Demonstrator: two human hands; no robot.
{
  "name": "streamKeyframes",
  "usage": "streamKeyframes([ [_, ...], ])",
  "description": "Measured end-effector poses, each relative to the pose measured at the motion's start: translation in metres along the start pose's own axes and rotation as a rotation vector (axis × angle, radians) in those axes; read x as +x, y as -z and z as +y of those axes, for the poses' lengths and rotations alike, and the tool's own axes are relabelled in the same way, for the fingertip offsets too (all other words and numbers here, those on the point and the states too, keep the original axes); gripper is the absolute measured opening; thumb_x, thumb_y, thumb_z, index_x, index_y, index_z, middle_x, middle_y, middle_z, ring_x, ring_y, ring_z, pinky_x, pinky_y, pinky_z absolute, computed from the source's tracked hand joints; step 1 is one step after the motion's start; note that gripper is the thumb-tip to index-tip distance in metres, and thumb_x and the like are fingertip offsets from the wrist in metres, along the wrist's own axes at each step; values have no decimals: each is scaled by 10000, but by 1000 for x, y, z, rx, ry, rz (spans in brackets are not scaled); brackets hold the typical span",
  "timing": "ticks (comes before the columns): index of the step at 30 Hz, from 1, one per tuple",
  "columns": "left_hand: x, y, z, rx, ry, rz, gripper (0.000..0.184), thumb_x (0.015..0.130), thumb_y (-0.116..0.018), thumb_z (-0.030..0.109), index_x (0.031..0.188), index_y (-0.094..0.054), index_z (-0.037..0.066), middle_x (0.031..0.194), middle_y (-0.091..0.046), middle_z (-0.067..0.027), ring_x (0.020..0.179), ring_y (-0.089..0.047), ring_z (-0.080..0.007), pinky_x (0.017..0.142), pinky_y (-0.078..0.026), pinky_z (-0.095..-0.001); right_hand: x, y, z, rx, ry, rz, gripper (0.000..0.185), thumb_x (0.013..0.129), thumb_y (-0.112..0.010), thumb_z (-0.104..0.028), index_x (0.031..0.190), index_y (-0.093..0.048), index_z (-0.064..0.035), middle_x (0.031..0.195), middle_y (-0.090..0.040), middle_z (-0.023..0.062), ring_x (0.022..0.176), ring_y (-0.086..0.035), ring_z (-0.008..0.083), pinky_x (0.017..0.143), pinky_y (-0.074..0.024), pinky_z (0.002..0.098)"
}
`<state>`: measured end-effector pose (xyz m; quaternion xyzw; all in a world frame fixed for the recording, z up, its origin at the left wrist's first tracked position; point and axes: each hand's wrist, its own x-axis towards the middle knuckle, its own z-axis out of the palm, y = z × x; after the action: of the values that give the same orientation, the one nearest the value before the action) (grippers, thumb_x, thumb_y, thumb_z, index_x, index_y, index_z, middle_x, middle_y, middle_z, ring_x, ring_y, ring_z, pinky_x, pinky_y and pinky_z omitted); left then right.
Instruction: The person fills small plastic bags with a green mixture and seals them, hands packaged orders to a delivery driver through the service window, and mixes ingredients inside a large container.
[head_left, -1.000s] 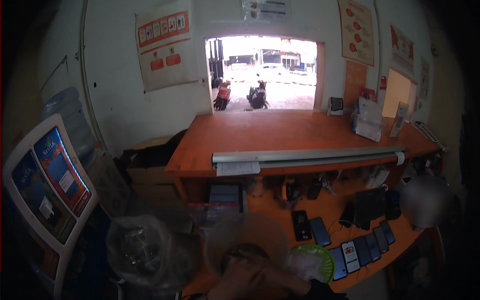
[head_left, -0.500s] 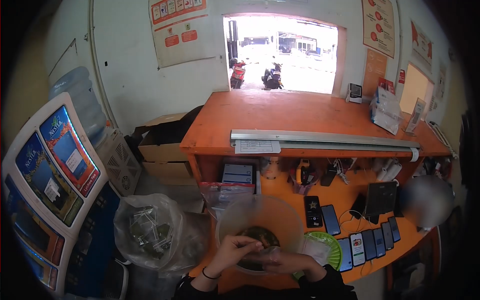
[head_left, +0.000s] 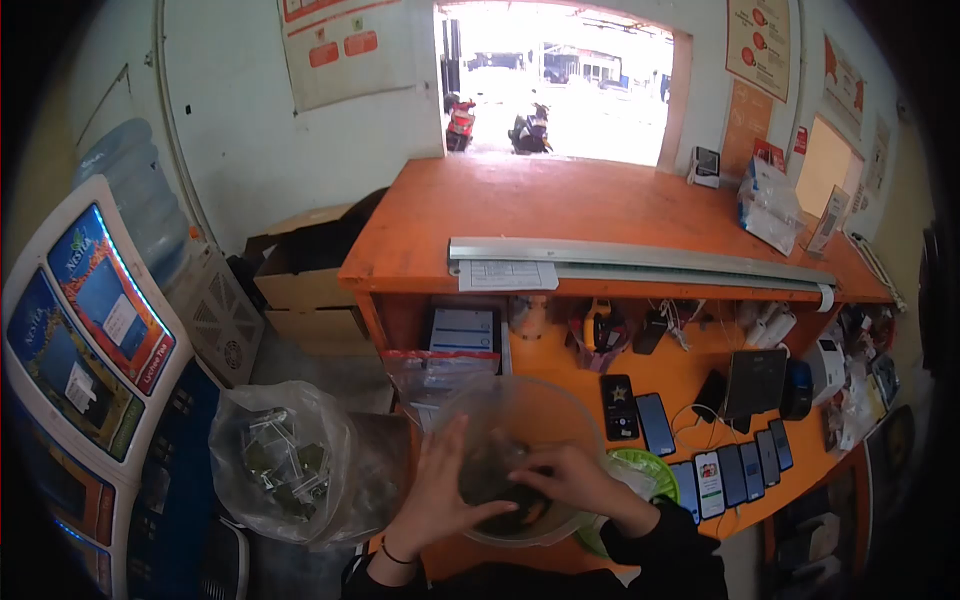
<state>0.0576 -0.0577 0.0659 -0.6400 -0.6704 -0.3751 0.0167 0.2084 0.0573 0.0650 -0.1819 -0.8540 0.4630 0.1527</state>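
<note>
Over a large translucent tub (head_left: 572, 405) both of my hands are at work. My left hand (head_left: 440, 495) is open at the tub's left side, its fingers raised and its thumb stretched to the right. My right hand (head_left: 572, 482) pinches what looks like a small clear plastic bag (head_left: 490, 462), blurred between the hands. Dark green contents (head_left: 525, 515) show low in the tub, partly covered by the hands. Beside the tub on the right, a green plastic basket (head_left: 655, 466) holds clear plastic.
A big clear bag (head_left: 235, 450) of small packets with green contents stands at left. Several phones (head_left: 710, 485) lie in a row on the orange desk (head_left: 560, 360) at right. A metal bar (head_left: 640, 265) runs along the raised counter (head_left: 560, 205). A drinks dispenser (head_left: 110, 330) stands far left.
My hands were close together at the fingertips; now the left has spread and risen at the left, and the right reaches further in. The view has shifted slightly.
</note>
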Motion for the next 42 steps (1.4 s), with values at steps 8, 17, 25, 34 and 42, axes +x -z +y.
streamKeyframes([
  [8,-8,-19,-44,-1050,374,216,723,654,-587,135,1268,-221,24,900,-434,-49,868,-429,-133,827,-315,-270,101,-27,53,-420,118,-415,154,765,-494,-140,834,-581,-33,754,-579,136,665,-565,271,627,-432,355],
  [17,8,-49,-58,-1406,477,138,708,696,-552,344,1263,-237,62,852,-408,-19,641,-345,-59,594,-289,-191,108,-133,185,-1178,563,-1103,171,730,-495,-179,797,-639,-115,890,-587,69,843,-538,239,802,-373,379],
  [25,7,-49,-60,-1506,512,226,702,683,-541,375,1237,-266,42,943,-439,-27,719,-381,-80,669,-307,-205,99,-125,211,-1449,867,-996,178,728,-526,-204,851,-633,-133,940,-560,55,898,-521,255,807,-381,390],
  [34,4,-47,-57,-1485,525,290,679,676,-572,340,1223,-296,48,1029,-407,-32,933,-386,-119,831,-294,-248,54,-61,140,-1193,-174,-1022,160,723,-538,-133,829,-630,-56,753,-615,97,701,-603,259,552,-482,362],
  [42,6,-48,-52,-1382,546,374,708,671,-564,347,1222,-285,2,1053,-358,-75,1042,-351,-176,927,-232,-293,15,-73,171,-883,-149,-1243,168,678,-519,-68,792,-624,-2,762,-596,174,731,-598,263,562,-472,381],
])
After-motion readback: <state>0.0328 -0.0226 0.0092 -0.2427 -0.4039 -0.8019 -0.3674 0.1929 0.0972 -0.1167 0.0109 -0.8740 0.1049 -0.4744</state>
